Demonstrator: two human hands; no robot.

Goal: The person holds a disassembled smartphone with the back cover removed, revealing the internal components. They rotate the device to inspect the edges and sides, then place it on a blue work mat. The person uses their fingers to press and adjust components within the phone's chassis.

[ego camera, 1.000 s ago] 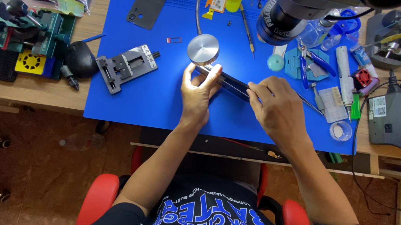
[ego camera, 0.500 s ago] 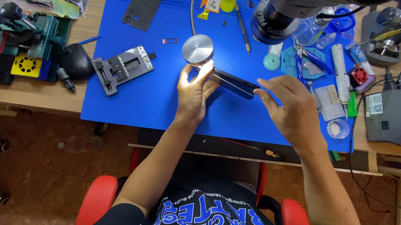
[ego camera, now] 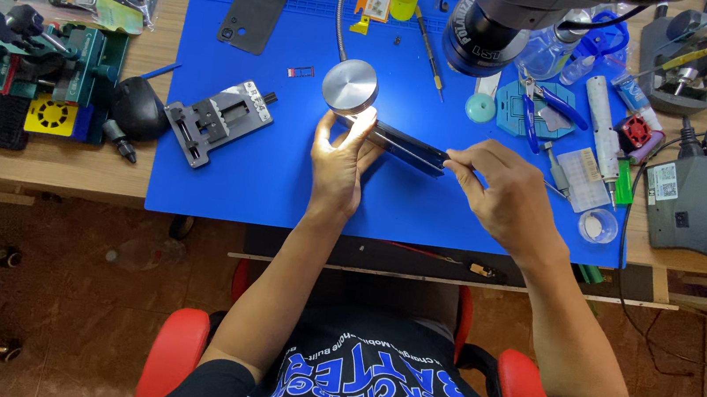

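At the middle of the frame the left hand [ego camera: 338,163] has its grip closed around the near end of a dark phone [ego camera: 406,146], thumb and fingers grasping its edge, while the right hand [ego camera: 503,193] pinches the phone's other end between thumb and fingertips — whether a thin tool sits in that pinch cannot be told. The phone is held tilted on its edge just above the blue work mat [ego camera: 283,191], which covers the wooden desk [ego camera: 64,167]. Just above the left hand stands a round metal lamp base [ego camera: 349,87] with a thin gooseneck rising from it. To the left on the mat lies a grey metal clamp fixture [ego camera: 218,119], and toward the upper left a black phone back cover [ego camera: 258,1]. At the top, a microscope head [ego camera: 498,20] hangs over the mat — blue-handled pliers [ego camera: 544,103] lie right of it.
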